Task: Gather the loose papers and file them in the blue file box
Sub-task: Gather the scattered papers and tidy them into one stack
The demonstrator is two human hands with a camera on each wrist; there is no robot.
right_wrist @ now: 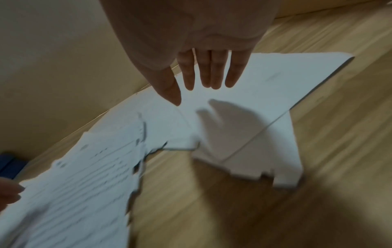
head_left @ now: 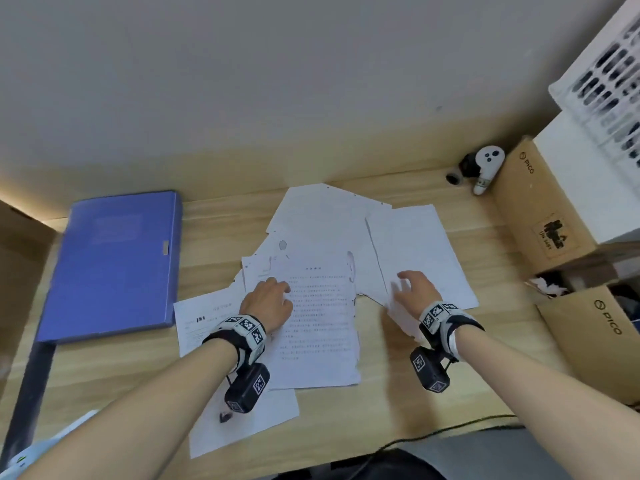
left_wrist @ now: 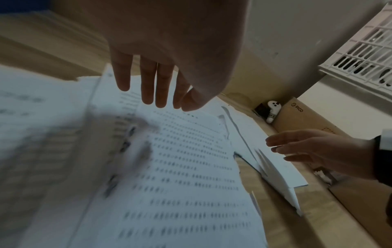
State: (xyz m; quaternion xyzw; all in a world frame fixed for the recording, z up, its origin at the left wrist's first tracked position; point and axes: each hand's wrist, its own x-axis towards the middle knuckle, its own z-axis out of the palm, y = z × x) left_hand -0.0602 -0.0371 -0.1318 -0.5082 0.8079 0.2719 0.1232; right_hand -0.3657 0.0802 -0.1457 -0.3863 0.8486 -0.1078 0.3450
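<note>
Several loose white papers [head_left: 322, 244] lie fanned across the middle of the wooden desk [head_left: 398, 393]; the top printed sheet [head_left: 318, 323] sits in front. The blue file box [head_left: 114, 265] lies flat and closed at the left. My left hand [head_left: 268, 301] hovers with straight fingers over the printed sheet's left edge; its fingers [left_wrist: 147, 87] hang above the printed sheet [left_wrist: 180, 167]. My right hand [head_left: 414, 289] is spread just above the blank sheets [head_left: 422, 251] at the right, its fingers [right_wrist: 210, 73] straight over a blank sheet [right_wrist: 265, 83], casting a shadow there.
Brown cardboard boxes [head_left: 540, 209] and a white crate [head_left: 609, 71] crowd the desk's right side. A white controller [head_left: 486, 168] stands in the back right corner. A black cable [head_left: 433, 434] runs along the front edge. A wall rises behind the desk.
</note>
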